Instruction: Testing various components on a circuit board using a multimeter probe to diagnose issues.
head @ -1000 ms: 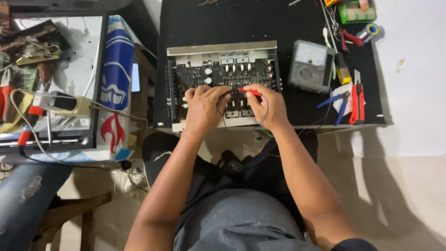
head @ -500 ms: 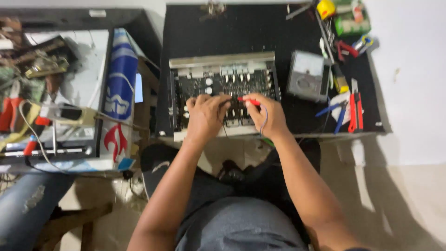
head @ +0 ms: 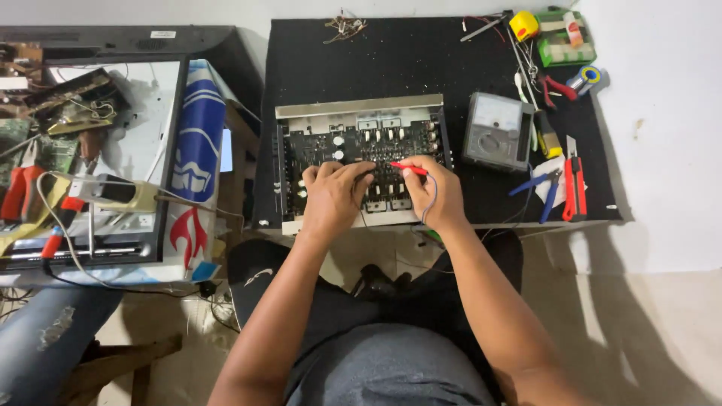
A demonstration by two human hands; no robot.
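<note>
The left hand (head: 333,197) rests curled, fingers bent down onto the circuit board (head: 361,154), though whether it pinches anything cannot be told. The right hand (head: 435,192) grips a red probe (head: 408,168), tip on the board. The board sits in an open metal case (head: 359,107) on the black desk (head: 406,56); a grey meter (head: 495,131) lies just right

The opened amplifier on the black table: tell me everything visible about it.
The opened amplifier lies flat near the front edge of the black table, its cover off. A pale metal frame surrounds a dark circuit board dotted with small white and silver parts. The left hand rests on the board; the right hand holds a red probe with its tip pointing at the board. A grey meter sits just beside it on the right, apart from the frame.
</note>
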